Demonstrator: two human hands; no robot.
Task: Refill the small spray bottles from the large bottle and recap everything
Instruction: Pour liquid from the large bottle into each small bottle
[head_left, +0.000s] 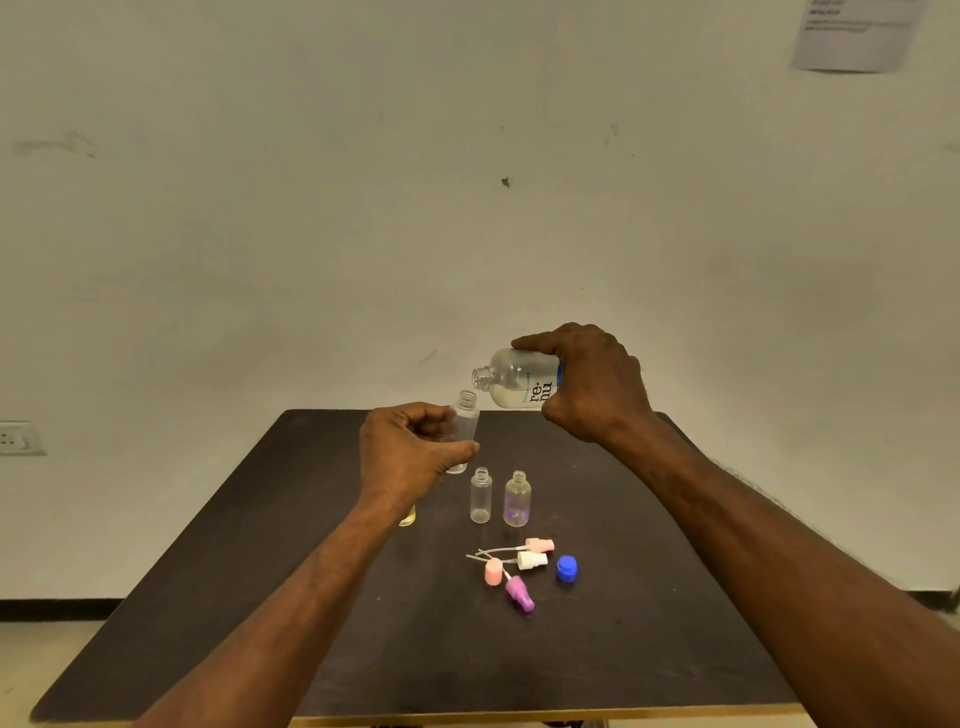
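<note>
My right hand (592, 384) grips the large clear bottle (514, 382), uncapped and tipped sideways, its mouth pointing left just above a small clear bottle (465, 421). My left hand (410, 457) holds that small bottle upright in the air, open-necked. Two more uncapped small bottles (480, 496) (517, 500) stand on the dark table (623, 649). A yellowish bottle (408, 515) peeks out under my left wrist, mostly hidden. Several spray heads lie loose: pink (540, 545), white (532, 560), peach (493, 571), purple (520, 593). The blue cap (567, 568) sits beside them.
The table's far edge stands close to a pale wall (467, 208). A wall socket (18, 439) is at the left and a paper notice (857, 36) hangs at the top right. The table's front edge (467, 719) runs along the bottom of the view.
</note>
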